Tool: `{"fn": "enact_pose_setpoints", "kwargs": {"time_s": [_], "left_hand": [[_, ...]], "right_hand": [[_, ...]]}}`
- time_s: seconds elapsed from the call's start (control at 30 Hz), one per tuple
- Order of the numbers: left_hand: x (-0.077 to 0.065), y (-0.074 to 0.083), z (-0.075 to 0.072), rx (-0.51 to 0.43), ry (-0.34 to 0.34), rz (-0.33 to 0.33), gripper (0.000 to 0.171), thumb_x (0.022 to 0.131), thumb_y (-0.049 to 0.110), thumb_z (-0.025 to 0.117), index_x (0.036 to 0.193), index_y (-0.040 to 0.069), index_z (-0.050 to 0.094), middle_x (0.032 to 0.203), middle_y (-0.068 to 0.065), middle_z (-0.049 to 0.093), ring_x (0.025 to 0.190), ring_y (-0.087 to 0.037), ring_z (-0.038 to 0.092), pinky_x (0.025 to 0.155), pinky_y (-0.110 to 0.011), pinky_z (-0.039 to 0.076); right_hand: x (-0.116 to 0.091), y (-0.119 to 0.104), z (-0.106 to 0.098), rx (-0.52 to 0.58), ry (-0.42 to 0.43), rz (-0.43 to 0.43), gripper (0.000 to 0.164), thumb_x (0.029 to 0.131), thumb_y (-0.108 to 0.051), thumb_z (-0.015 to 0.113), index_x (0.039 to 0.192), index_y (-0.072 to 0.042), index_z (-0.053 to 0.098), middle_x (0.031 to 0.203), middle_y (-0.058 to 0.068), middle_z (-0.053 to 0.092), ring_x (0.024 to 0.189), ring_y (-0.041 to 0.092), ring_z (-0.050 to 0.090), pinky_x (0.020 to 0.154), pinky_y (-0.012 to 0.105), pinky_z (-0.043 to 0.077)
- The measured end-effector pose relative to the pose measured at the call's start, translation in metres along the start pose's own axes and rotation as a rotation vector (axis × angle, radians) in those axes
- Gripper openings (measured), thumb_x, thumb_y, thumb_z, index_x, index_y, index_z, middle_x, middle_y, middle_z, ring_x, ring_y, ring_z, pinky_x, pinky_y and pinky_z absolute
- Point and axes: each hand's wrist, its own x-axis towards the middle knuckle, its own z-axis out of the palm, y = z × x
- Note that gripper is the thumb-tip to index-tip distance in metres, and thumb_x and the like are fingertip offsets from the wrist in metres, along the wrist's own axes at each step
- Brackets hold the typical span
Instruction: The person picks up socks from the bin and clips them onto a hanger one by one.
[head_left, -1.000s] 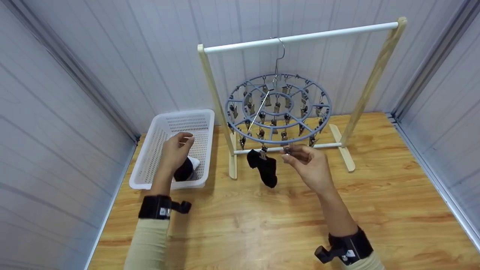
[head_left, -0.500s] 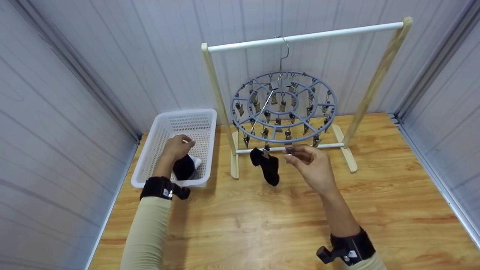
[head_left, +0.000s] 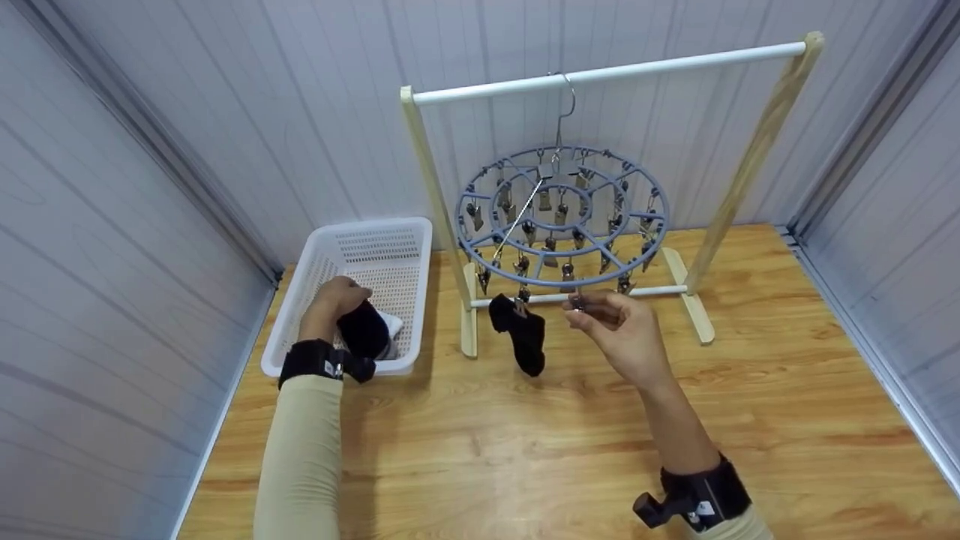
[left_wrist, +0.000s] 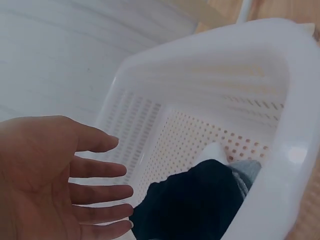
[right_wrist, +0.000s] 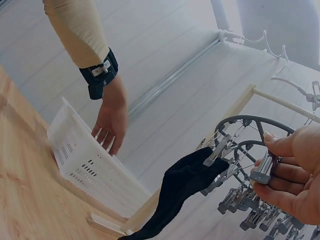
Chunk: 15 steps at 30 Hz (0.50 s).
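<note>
Inside the white plastic basket (head_left: 425,292) reaches my left hand (head_left: 337,300). Its fingers are spread and straight in the left wrist view, beside a dark sock (left_wrist: 192,202); whether they touch it I cannot tell. White and grey socks (left_wrist: 245,171) lie partly under the dark one. My right hand (head_left: 630,337) pinches a metal clip (right_wrist: 265,169) between thumb and fingers at the front of the round blue-grey drying hanger (head_left: 562,283). Left of that clip a black sock (head_left: 528,345) dangles from another clip.
A rack with wooden posts (head_left: 757,161) and a white top bar (head_left: 675,67) carries the hanger by its hook. Many metal clips (head_left: 561,216) hang off the rings. The wood-look floor (head_left: 480,450) meets pale panel walls (head_left: 112,247) on the sides and back.
My left hand has moved lower into the basket, toward the dark sock. The right hand stays at its clip. The hanging black sock has swung slightly left.
</note>
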Motion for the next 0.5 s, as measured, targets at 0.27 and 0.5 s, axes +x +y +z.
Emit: {"fn": "enact_pose_setpoints", "kwargs": {"time_s": [0.27,0.5], "left_hand": [[0.007,-0.012,-0.001,-0.213,-0.035,-0.081,0.054,0.106,0.02,0.049,0.146,-0.016,0.047,0.149,-0.035,0.049,0.135,-0.048,0.051,0.114,-0.057,0.044],[0.01,-0.022,0.0,-0.148,0.08,-0.141,0.054,0.103,0.02,0.049,0.144,-0.015,0.052,0.146,-0.034,0.054,0.133,-0.045,0.054,0.116,-0.052,0.043]], "right_hand": [[-0.001,0.001,0.001,-0.02,0.0,0.005,0.026,0.094,-0.007,0.081,0.117,0.004,0.075,0.114,0.018,0.076,0.096,0.033,0.076,0.086,0.04,0.063],[-0.003,0.0,0.001,-0.025,-0.004,-0.007,0.027,0.095,-0.006,0.08,0.12,0.004,0.075,0.115,0.019,0.076,0.095,0.028,0.077,0.086,0.039,0.063]]}}
